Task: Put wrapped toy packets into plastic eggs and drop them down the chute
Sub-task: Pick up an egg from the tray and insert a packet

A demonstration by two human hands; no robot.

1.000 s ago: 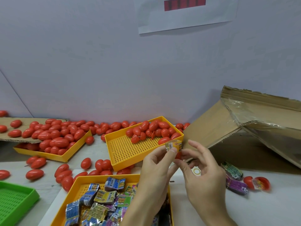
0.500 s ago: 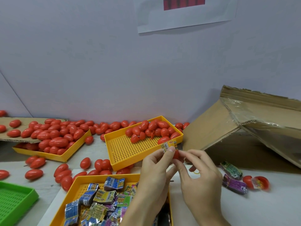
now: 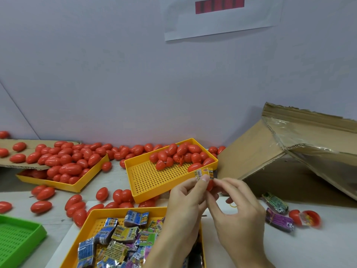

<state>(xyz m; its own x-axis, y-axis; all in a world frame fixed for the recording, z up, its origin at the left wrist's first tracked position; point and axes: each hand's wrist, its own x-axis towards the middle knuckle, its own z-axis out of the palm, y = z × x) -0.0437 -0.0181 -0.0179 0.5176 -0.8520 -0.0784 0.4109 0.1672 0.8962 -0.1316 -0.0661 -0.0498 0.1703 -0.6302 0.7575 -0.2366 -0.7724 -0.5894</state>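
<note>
My left hand (image 3: 185, 198) pinches a yellow wrapped toy packet (image 3: 203, 173) between thumb and fingers, and the packet stands up out of a red egg half (image 3: 210, 185). My right hand (image 3: 235, 207) pinches that egg half from the right with curled fingers. Both hands meet in front of the near corner of a yellow tray (image 3: 146, 182) that holds red eggs (image 3: 181, 153). A nearer yellow tray (image 3: 92, 215) is filled with wrapped packets (image 3: 123, 235). The cardboard chute (image 3: 270, 151) slopes up on the right.
A third yellow tray (image 3: 58, 183) piled with red eggs sits at the left, with loose eggs (image 3: 75, 204) scattered on the table. A green tray (image 3: 17, 236) is at the bottom left. Two bundled packets (image 3: 278, 219) and an opened egg (image 3: 307, 218) lie right of my hands.
My right hand's fingers have closed in from spread to pinching the egg half under the packet. Both hands have sunk slightly, with the packet lower against the tray's corner.
</note>
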